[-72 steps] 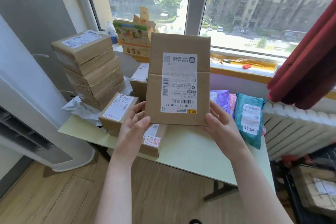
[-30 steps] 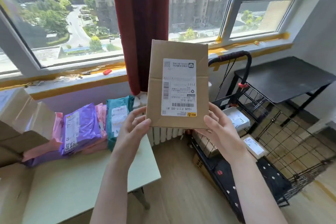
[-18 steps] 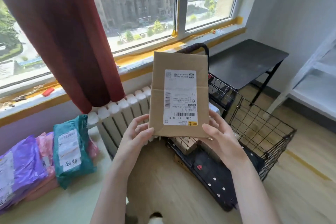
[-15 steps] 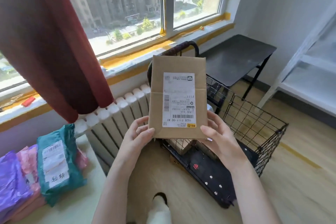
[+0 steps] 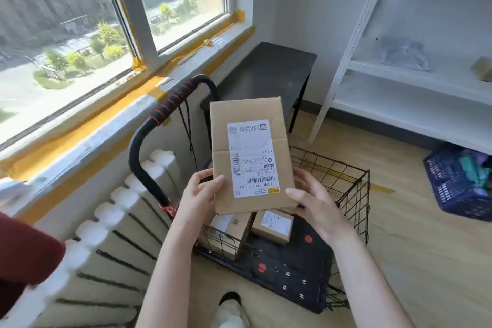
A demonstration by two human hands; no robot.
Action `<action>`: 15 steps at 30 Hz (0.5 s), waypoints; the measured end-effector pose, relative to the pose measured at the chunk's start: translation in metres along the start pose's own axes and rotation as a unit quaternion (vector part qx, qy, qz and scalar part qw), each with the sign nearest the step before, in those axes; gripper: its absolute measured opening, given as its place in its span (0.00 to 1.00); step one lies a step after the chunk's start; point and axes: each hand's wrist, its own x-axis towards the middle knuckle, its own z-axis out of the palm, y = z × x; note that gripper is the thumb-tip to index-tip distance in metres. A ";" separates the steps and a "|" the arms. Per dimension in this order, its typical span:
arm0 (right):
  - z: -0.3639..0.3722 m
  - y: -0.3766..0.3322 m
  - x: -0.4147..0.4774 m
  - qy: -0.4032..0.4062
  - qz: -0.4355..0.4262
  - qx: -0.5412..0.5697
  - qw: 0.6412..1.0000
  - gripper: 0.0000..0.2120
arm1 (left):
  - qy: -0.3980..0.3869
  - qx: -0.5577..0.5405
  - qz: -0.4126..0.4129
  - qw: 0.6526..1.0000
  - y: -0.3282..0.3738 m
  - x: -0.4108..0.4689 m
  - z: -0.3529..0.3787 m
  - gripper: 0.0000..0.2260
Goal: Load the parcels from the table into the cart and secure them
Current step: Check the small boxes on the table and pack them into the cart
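I hold a flat brown cardboard parcel [image 5: 250,152] with a white shipping label upright in front of me, above the cart. My left hand [image 5: 198,197] grips its lower left edge and my right hand [image 5: 311,202] grips its lower right corner. Below stands the black wire cart [image 5: 348,194] with a curved black handle [image 5: 149,136] wrapped in red cord. Two small brown parcels [image 5: 274,226] lie inside the cart, on its black base near the handle side. The table with the other parcels is out of view.
A white radiator [image 5: 111,224] runs under the window sill on the left. A dark side table [image 5: 269,69] stands behind the cart, a white shelf unit [image 5: 399,61] on the right. A blue crate [image 5: 460,184] sits on the wooden floor. My foot [image 5: 230,301] is near the cart.
I have turned right from the table to the cart, carrying the parcel in both hands. The parcel now hangs lower, over the cart's basket.
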 end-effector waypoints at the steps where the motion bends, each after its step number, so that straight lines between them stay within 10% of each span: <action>1: -0.001 0.000 0.008 0.008 0.001 0.008 1.000 0.32 | -0.012 0.008 -0.005 1.000 0.002 0.013 -0.001 0.27; 5: -0.002 0.003 0.032 0.038 0.008 0.050 0.998 0.35 | -0.045 0.000 -0.047 0.998 0.005 0.060 0.002 0.14; 10: -0.015 0.021 0.046 0.088 0.041 0.075 0.992 0.36 | -0.083 0.027 -0.083 0.993 -0.012 0.104 0.012 0.33; 15: -0.041 0.053 0.048 0.168 0.086 0.104 0.977 0.33 | -0.116 0.027 -0.173 0.978 -0.053 0.131 0.040 0.29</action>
